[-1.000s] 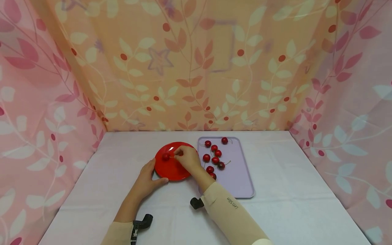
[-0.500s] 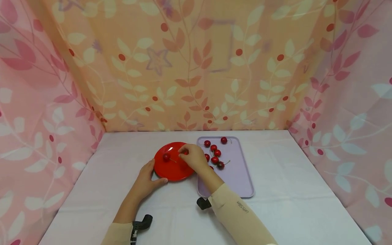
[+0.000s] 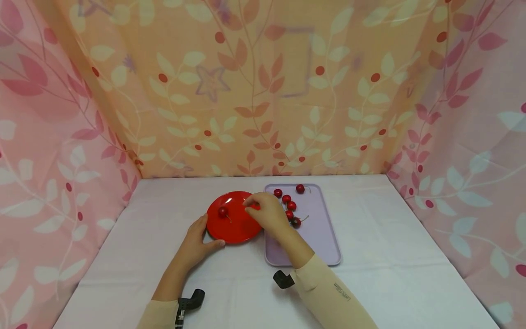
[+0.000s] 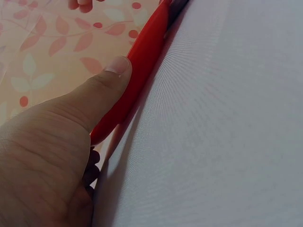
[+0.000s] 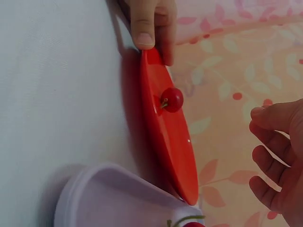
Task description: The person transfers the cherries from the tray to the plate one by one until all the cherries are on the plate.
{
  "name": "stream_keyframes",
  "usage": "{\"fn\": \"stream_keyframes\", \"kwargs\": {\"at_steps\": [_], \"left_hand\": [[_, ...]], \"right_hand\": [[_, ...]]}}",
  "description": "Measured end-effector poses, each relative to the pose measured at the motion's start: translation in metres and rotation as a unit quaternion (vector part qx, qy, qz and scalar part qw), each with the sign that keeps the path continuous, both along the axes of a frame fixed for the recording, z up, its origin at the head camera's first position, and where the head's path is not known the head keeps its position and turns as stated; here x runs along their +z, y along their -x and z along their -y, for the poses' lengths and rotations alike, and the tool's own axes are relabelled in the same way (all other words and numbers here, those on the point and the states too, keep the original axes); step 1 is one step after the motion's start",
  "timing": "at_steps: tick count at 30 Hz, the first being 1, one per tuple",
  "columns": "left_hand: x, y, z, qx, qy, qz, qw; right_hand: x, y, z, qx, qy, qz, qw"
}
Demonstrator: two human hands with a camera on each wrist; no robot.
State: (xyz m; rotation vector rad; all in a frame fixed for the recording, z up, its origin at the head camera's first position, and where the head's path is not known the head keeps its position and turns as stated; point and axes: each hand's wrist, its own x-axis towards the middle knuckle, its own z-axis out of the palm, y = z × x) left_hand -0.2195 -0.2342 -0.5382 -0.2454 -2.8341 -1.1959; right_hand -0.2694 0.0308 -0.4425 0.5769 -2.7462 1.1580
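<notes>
A red plate point(image 3: 240, 230) lies on the white table, and one cherry point(image 3: 223, 211) with its stem rests on it, left of the middle. My left hand point(image 3: 197, 242) grips the plate's near left rim; in the left wrist view the thumb point(image 4: 106, 85) presses on that rim. Over the plate's right side hovers my right hand point(image 3: 268, 212), fingers loosely bent and holding nothing. The right wrist view shows those fingers point(image 5: 267, 161) apart from the plate and the cherry point(image 5: 174, 100).
A lilac tray point(image 3: 318, 246) stands right beside the plate, with several cherries point(image 3: 291, 206) in its left and back parts. My right forearm crosses the tray's near left side and hides some of it. Flowered cloth point(image 3: 263, 91) walls in the table at the back and both sides.
My right hand has let go of the cherry's stem and drawn back to the right, toward the tray. The stem has swung nearer the plate's front. My left hand stays at the rim.
</notes>
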Motion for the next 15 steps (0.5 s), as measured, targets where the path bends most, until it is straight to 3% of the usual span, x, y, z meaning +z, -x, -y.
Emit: {"fn": "stream_keyframes", "kwargs": {"at_steps": [8,15], "left_hand": [[0.000,0.001,0.000,-0.003,-0.007,-0.001,1.0000],[-0.001,0.000,0.000,-0.003,-0.005,0.000,1.0000]], "right_hand": [[0.012,-0.011,-0.023,0.012,0.024,-0.024,0.9994],[0.011,-0.017,-0.043,0.023,0.033,-0.045,0.9982]]}}
